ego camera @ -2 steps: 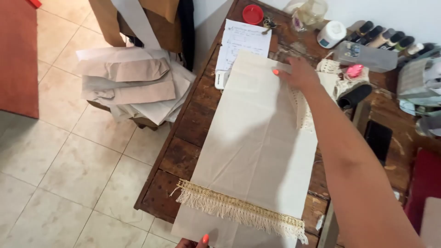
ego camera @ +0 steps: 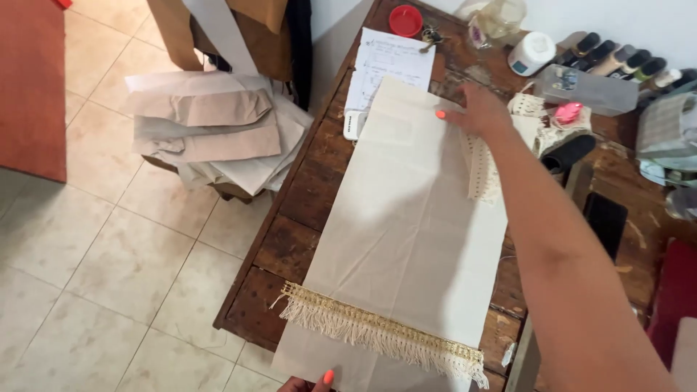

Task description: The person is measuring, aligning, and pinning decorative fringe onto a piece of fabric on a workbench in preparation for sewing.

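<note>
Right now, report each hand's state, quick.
Left hand: mostly out of frame at the cream cloth's near edge; grip cannot be told.
Right hand: open, resting flat on the cloth's far end.

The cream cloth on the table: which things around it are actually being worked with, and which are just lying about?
In use: cream cloth, fringe trim, right hand, left hand.
Lying about: paper sheet, red lid, thread spools, pink cutter, folded fabric pile.

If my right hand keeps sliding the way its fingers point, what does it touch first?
The right hand points left across the cream fabric panel; beyond its far edge lies the white printed paper sheet, probably first, though the exact line is uncertain.
</note>
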